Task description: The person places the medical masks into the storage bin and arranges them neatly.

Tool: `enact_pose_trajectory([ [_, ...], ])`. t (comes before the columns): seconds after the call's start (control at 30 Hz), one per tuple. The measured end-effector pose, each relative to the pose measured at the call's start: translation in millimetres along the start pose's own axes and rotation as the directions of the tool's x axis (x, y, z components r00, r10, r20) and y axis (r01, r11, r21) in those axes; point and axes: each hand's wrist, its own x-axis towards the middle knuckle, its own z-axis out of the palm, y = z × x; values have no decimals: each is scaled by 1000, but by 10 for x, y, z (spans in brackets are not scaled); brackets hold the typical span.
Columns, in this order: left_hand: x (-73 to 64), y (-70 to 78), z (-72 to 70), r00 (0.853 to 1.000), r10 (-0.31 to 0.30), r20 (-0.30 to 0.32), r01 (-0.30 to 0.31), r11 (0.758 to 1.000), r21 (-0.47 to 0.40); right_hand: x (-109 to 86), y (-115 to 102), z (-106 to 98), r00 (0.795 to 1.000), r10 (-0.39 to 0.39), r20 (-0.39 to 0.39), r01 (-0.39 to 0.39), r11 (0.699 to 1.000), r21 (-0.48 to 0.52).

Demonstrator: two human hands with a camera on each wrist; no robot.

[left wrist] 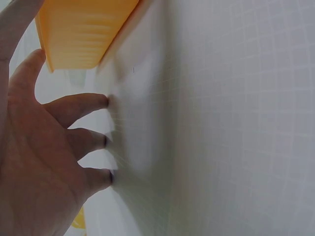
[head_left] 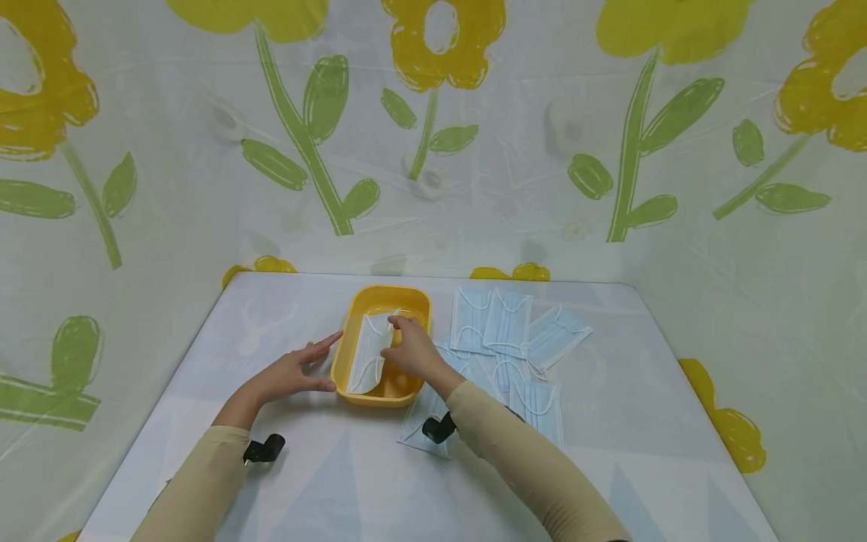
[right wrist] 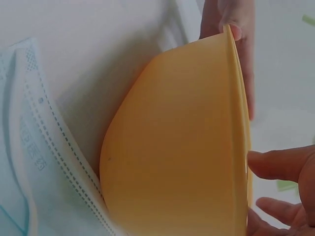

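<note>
A yellow plastic tray (head_left: pixel 342 376) sits on the table, with a light face mask (head_left: pixel 368 350) lying lengthwise inside it. My left hand (head_left: pixel 291 376) is at the tray's left side, thumb and forefinger spread against the rim; its other fingers stretch out in the left wrist view. Over the tray's right half is my right hand (head_left: pixel 416 350), its fingertips at the mask's right edge. In the right wrist view its thumb and fingers are apart behind the rim, which partly hides them. Several blue face masks (head_left: pixel 509 320) lie overlapping to the right of the tray.
One mask (head_left: pixel 423 429) lies close to the tray's front right corner, under the right forearm. The pale table (head_left: pixel 325 482) meets a flower-printed curtain (head_left: pixel 501 181) at the back and sides. A small black device sits at each wrist.
</note>
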Motion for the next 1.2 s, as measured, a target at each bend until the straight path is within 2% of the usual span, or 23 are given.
enact_pose_trajectory([
  [0.13,-2,-2,-1,1000,-1,1,1,1000,-8,-22,16,-15,1000,-18,-7,18,1000,5],
  [0.43,-6,3,-1,1000,-4,-2,4,1000,-4,-46,50,-34,1000,-2,-25,2,1000,11],
  [0.97,-7,2,6,1000,6,-6,-6,1000,-6,-93,123,-57,998,-31,-50,37,991,132],
  [1.2,-9,-2,1,1000,9,-6,-9,1000,-1,-112,145,-86,998,0,-57,13,974,225],
])
